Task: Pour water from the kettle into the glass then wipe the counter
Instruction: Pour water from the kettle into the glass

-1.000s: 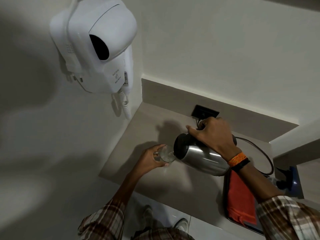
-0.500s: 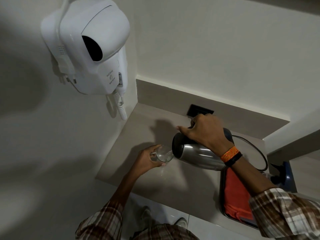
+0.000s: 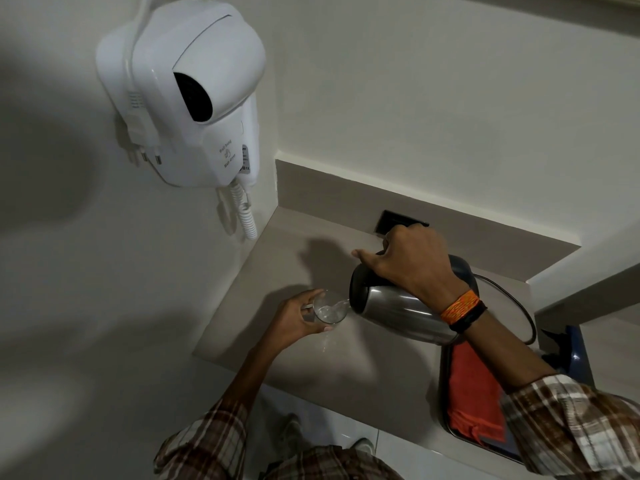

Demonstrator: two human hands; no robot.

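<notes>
My right hand [image 3: 412, 261] grips the handle of a steel kettle [image 3: 401, 313] with a black lid, tilted leftwards so its spout touches the rim of a clear glass [image 3: 329, 308]. Water runs into the glass, which holds a little. My left hand [image 3: 294, 320] wraps around the left side of the glass and holds it just above the beige counter [image 3: 304, 358]. A thin streak of spilled water [image 3: 325, 342] lies on the counter below the glass. A red-orange cloth [image 3: 474, 393] lies folded in a dark tray [image 3: 444, 382] at the right.
A white wall-mounted hair dryer [image 3: 187, 95] with a coiled cord hangs on the left wall above the counter. A black socket [image 3: 389, 220] sits in the back upstand, and a black cable [image 3: 519, 306] loops behind the kettle. A blue object [image 3: 571, 348] stands at the far right.
The kettle has tipped a little further towards the glass and water now shows in the glass. Both hands keep their grips; the view has shifted slightly.
</notes>
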